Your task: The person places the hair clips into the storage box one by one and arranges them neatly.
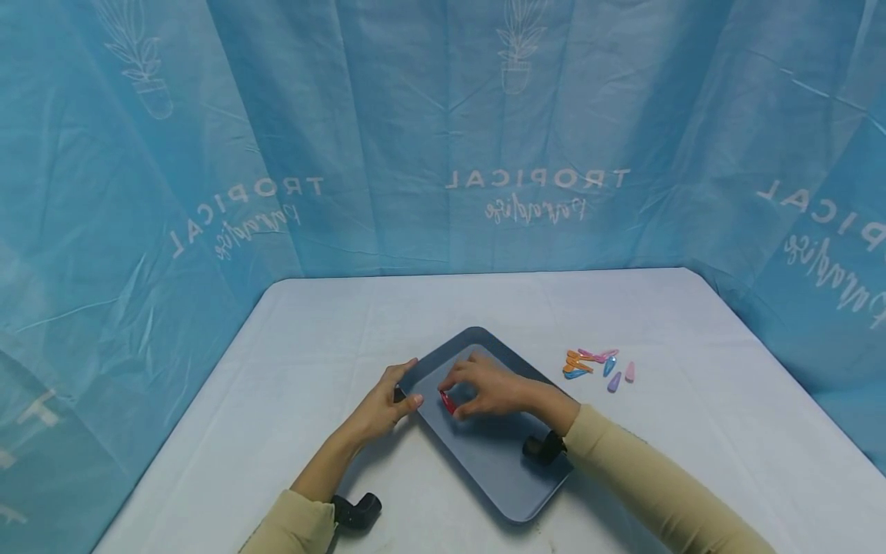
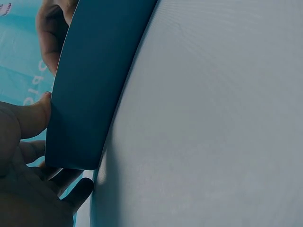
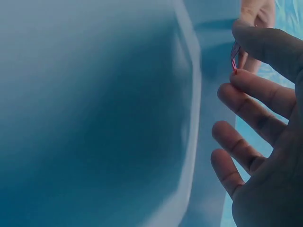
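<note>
A grey-blue rectangular tray (image 1: pixel 494 469) lies at an angle on the white table. My left hand (image 1: pixel 383 404) holds its left corner. In the left wrist view, the thumb (image 2: pixel 35 116) lies at the tray's rim and the other fingers reach round the corner. Over the tray's interior, my right hand (image 1: pixel 487 386) pinches a red hair clip (image 1: pixel 447 402) between thumb and forefinger. The right wrist view shows the clip (image 3: pixel 234 57) edge-on between the two fingertips, with the remaining fingers spread apart.
Right of the tray, several hair clips lie loose on the table: orange ones (image 1: pixel 576 362), blue ones (image 1: pixel 609 365), pink ones (image 1: pixel 630 372) and a purple one (image 1: pixel 614 382). A blue printed curtain (image 1: pixel 443 138) hangs behind and beside the white table (image 1: pixel 332 323).
</note>
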`<state>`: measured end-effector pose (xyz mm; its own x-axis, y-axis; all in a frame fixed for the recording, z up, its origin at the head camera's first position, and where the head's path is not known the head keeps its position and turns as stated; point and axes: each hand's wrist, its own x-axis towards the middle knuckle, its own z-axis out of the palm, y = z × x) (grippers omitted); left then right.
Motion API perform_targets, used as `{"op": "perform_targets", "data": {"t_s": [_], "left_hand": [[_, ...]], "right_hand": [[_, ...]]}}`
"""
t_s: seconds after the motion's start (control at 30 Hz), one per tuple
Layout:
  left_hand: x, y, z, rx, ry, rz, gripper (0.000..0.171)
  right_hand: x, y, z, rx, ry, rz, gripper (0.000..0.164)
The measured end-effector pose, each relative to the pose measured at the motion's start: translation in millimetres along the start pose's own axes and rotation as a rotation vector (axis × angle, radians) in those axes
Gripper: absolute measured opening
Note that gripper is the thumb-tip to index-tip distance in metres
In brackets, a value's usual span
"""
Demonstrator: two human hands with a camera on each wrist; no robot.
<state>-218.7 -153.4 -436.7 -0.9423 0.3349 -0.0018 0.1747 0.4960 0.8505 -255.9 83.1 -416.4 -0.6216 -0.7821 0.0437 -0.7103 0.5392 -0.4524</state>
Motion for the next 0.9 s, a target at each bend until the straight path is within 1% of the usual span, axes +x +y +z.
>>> {"op": "perform_targets", "data": {"t_s": [0.17,0.5,0.73,0.9], "left_hand": [[0.9,-1.8,0.2,0.01,-0.008,-0.01,0.065],[0.6,-1.0,-0.2,0.023,-0.002,-0.009,0.065],[1.2,-2.1,0.0,0.034,-0.009,0.004,0.065],[1.0,-0.9,0.5,0.027,-0.007,0.003,0.065]], "right_hand": [[0.8,-1.5,5.4,-0.024,-0.042,-0.011,0.046],[2.4,-4.7,12.8,-0.044,-0.09,-0.026,0.047],[5.6,-6.1,17.0,-0.071,-0.11,-0.057,0.047],[6.2,-4.9,20.9,-0.079,-0.107,-0.067,0.046]]}}
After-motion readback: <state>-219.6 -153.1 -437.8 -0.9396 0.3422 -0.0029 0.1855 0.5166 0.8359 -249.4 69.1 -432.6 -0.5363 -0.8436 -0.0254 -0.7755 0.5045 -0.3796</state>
